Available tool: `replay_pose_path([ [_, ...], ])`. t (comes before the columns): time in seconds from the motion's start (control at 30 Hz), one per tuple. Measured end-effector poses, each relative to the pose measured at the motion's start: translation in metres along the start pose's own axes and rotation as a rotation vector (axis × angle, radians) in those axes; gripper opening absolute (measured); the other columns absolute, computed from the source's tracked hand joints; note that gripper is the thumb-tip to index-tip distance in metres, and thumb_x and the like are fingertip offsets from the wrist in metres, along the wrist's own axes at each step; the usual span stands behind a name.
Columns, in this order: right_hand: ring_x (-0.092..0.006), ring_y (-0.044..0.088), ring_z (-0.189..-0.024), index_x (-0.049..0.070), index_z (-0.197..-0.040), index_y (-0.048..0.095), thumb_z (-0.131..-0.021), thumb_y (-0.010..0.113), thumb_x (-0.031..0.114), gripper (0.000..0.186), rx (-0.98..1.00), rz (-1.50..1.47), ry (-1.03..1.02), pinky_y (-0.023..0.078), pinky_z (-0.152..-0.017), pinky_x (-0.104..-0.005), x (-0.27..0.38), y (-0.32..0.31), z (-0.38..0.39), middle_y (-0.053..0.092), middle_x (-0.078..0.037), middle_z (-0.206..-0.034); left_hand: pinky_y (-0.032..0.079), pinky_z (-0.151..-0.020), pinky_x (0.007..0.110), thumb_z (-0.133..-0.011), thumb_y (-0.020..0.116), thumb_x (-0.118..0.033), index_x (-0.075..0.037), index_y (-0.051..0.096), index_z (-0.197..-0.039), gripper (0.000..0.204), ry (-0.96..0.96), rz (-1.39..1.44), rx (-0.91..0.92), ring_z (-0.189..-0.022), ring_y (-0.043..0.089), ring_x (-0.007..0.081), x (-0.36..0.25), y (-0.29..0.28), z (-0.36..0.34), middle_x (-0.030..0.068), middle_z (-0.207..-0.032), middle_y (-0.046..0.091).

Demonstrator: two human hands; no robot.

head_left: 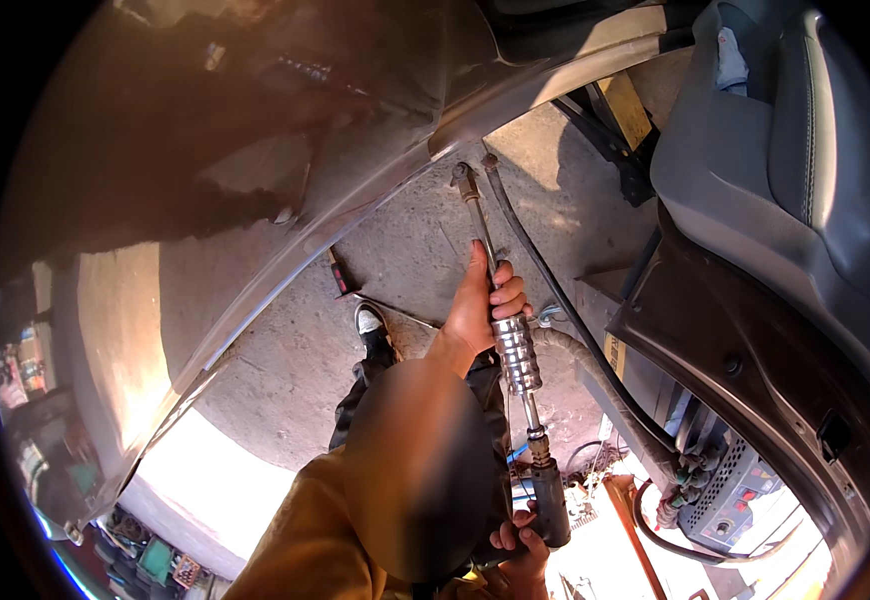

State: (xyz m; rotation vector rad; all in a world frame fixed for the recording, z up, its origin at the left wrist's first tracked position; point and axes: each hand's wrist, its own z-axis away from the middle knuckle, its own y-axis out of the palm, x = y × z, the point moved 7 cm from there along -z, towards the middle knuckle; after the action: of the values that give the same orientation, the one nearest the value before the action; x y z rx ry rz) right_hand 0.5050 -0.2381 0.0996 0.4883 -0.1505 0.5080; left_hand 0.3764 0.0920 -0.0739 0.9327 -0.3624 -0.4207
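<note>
My left hand [483,300] is shut around the ribbed metal weight [517,352] of a long slide hammer [527,400]. The thumb lies up along the rod. The tool's tip [465,180] sits at the curved edge of a brown car body panel [285,140]. Low in view, my right hand [520,548] grips the tool's black handle [550,505]. A black cable [555,290] runs beside the rod, and its end lies close to the tip.
A grey car seat [785,150] and dark door sill [755,340] fill the right. A boxy machine with hoses [730,495] stands at lower right. My shoe [373,325] rests on the concrete floor [405,240]. A yellow and black stand [623,115] is behind.
</note>
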Motion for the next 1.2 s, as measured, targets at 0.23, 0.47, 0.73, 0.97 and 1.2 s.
replay_pose_path([
  [0.23, -0.0129, 0.050, -0.068, 0.015, -0.133, 0.047, -0.089, 0.060, 0.005, 0.047, 0.035, 0.074, 0.069, 0.042, -0.070, -0.0358, 0.048, 0.021, -0.032, 0.060, 0.003, -0.104, 0.048, -0.063, 0.037, -0.098, 0.032, -0.070, -0.015, 0.042, -0.079, 0.059, 0.157, -0.150, -0.436, -0.051, 0.033, 0.0110, -0.012, -0.020, -0.027, -0.0050, -0.061, 0.033],
  [0.47, -0.0148, 0.053, -0.071, 0.014, -0.134, 0.047, -0.091, 0.059, 0.002, 0.046, 0.084, 0.025, 0.099, 0.042, -0.073, -0.0376, 0.057, 0.045, -0.044, 0.061, -0.002, -0.112, 0.045, -0.052, 0.030, -0.100, 0.041, -0.062, -0.011, 0.045, -0.078, 0.055, 0.214, -0.174, -0.531, -0.048, 0.034, 0.0118, -0.029, -0.027, -0.054, -0.0035, -0.059, 0.034],
  [0.73, -0.0121, 0.048, -0.067, 0.013, -0.132, 0.047, -0.091, 0.058, 0.005, 0.043, 0.082, 0.009, 0.124, 0.040, -0.069, -0.0342, 0.063, 0.051, -0.031, 0.061, 0.000, -0.112, 0.043, -0.051, 0.029, -0.101, 0.055, -0.046, -0.007, 0.051, -0.086, 0.042, 0.430, -0.689, -0.749, -0.054, 0.044, 0.0127, -0.050, 0.003, -0.037, 0.0004, -0.066, 0.046],
  [0.97, -0.0078, 0.045, -0.066, 0.012, -0.128, 0.054, -0.092, 0.057, 0.008, 0.037, 0.041, -0.270, 0.283, 0.039, -0.067, -0.0269, 0.064, 0.050, -0.020, 0.063, 0.006, -0.106, 0.046, -0.054, 0.030, -0.099, 0.063, -0.034, -0.004, 0.056, -0.088, 0.033, 0.221, 0.022, -0.353, -0.056, 0.045, 0.0121, -0.018, -0.011, -0.034, 0.0000, -0.070, 0.048],
  [1.2, -0.0087, 0.046, -0.065, 0.011, -0.129, 0.050, -0.090, 0.057, 0.007, 0.039, 0.008, -0.073, 0.147, 0.039, -0.067, -0.0288, 0.055, 0.061, -0.015, 0.059, 0.002, -0.107, 0.052, -0.052, 0.036, -0.099, 0.062, -0.030, -0.006, 0.055, -0.088, 0.027, 0.366, -0.413, -0.626, -0.055, 0.047, 0.0122, -0.026, -0.026, -0.030, 0.0007, -0.071, 0.050],
])
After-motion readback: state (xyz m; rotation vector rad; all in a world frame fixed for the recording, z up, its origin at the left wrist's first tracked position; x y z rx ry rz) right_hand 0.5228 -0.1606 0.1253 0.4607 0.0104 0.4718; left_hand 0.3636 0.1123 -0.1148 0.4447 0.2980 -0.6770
